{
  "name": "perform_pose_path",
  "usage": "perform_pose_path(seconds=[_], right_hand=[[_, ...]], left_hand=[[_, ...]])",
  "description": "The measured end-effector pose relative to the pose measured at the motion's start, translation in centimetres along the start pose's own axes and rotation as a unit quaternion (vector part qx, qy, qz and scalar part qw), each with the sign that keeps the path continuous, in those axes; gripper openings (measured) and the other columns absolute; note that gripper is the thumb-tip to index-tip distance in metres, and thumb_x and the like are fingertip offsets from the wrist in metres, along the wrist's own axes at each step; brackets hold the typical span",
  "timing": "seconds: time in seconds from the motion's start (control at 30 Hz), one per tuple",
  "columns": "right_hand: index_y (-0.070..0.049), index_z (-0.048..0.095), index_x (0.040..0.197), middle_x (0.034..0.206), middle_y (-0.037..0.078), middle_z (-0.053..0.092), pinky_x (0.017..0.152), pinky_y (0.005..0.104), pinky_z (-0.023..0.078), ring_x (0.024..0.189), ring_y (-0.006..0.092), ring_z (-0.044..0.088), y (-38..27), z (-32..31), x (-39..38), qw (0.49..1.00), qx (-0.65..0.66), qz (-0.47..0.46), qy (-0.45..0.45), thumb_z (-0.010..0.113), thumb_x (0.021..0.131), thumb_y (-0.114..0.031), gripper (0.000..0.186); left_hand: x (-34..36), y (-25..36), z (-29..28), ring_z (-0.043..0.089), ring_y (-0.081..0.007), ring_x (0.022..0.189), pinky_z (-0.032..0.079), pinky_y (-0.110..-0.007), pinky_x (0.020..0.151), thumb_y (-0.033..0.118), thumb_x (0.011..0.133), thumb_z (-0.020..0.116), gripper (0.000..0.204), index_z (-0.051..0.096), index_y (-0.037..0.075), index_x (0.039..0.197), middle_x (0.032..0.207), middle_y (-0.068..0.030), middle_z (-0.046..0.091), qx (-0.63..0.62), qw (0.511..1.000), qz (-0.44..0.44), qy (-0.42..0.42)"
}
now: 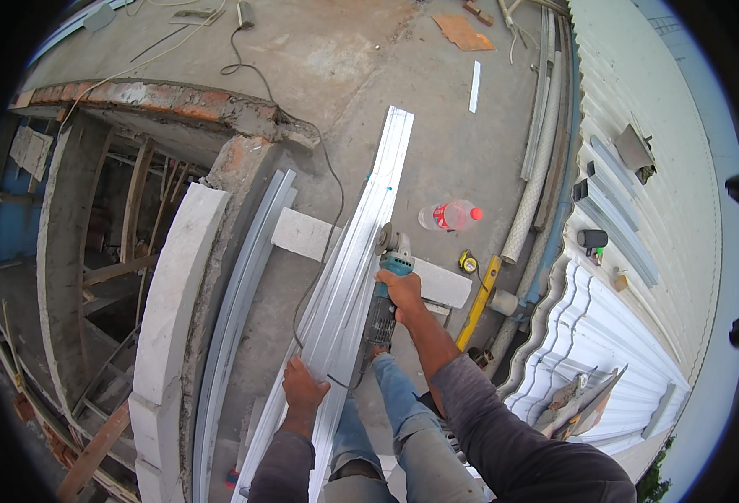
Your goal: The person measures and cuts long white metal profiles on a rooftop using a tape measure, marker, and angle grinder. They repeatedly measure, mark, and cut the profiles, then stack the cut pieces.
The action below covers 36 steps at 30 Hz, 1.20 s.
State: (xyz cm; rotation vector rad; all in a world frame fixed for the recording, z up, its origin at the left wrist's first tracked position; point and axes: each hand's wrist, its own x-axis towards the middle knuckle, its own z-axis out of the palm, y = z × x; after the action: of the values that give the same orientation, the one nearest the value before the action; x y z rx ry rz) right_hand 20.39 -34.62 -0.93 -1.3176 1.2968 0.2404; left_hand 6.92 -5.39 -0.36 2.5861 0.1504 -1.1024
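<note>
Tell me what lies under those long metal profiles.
A pale block end pokes out left of the metal profiles and another block end to their right, over concrete floor. The metal covers the stretch between, so whether they are one block cannot be seen.

Right hand [401,293] gripping angle grinder [381,321], left hand [304,391] over metal profiles [368,211], bottle [447,215] nearby
</note>
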Motion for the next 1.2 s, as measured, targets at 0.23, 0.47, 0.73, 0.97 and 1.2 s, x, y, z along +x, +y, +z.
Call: perform_pose_path(seconds=[0.23, 0.47, 0.73, 0.97, 1.2], right_hand=[[0.003, 0.071, 0.085, 0.081, 0.011, 0.069, 0.058, 0.0416, 0.053, 0.065, 0.0228, 0.066, -1.6, 0.1, 0.7, 1.0, 0.013, -0.006, 0.003, 0.086, 0.072, -0.016, 0.028], [0.003, 0.071, 0.088, 0.083, 0.011, 0.069, 0.059, 0.0417, 0.054, 0.067, 0.0227, 0.067, -2.5, 0.1, 0.9, 1.0, 0.021, 0.003, 0.006, 0.086, 0.072, -0.014, 0.027], [0.002, 0.072, 0.087, 0.083, 0.01, 0.069, 0.059, 0.0416, 0.054, 0.066, 0.0221, 0.067, -2.5, 0.2, 0.7, 1.0, 0.024, -0.007, 0.003, 0.086, 0.072, -0.014, 0.026], [0.002, 0.071, 0.087, 0.082, 0.01, 0.069, 0.059, 0.0417, 0.053, 0.066, 0.0225, 0.066, -3.0, 0.3, 0.8, 1.0, 0.021, -0.005, 0.0, 0.086, 0.073, -0.014, 0.026], [0.003, 0.071, 0.088, 0.083, 0.011, 0.069, 0.06, 0.0419, 0.053, 0.066, 0.0226, 0.066, -3.4, 0.3, 1.5, 1.0, 0.016, -0.006, 0.008, 0.086, 0.073, -0.014, 0.027]], left_hand=[[0.1, -0.1, 0.2, 0.058, -0.0411, 0.124, 0.053, -0.05, 0.104, 0.029, 0.065, 0.098, 0.093, 0.043, 0.0, 0.134, 0.13, -0.0203, 0.056, -0.002, 1.0, -0.01, -0.009], [0.1, -0.1, 0.0, 0.058, -0.0411, 0.124, 0.053, -0.051, 0.105, 0.028, 0.065, 0.097, 0.091, 0.043, 0.0, 0.133, 0.13, -0.02, 0.055, -0.012, 1.0, -0.016, -0.023], [0.0, 0.3, -0.6, 0.056, -0.0458, 0.125, 0.049, -0.052, 0.108, 0.024, 0.065, 0.098, 0.101, 0.039, -0.007, 0.141, 0.131, -0.026, 0.055, -0.034, 0.999, -0.019, -0.031], [0.0, 0.3, -0.7, 0.056, -0.0458, 0.125, 0.049, -0.052, 0.108, 0.023, 0.064, 0.098, 0.1, 0.039, -0.006, 0.14, 0.132, -0.0259, 0.054, -0.036, 0.998, -0.024, -0.041], [0.1, 0.1, -0.3, 0.056, -0.046, 0.124, 0.049, -0.052, 0.108, 0.022, 0.063, 0.098, 0.098, 0.04, -0.005, 0.137, 0.129, -0.0253, 0.056, -0.034, 0.999, -0.014, -0.024]])
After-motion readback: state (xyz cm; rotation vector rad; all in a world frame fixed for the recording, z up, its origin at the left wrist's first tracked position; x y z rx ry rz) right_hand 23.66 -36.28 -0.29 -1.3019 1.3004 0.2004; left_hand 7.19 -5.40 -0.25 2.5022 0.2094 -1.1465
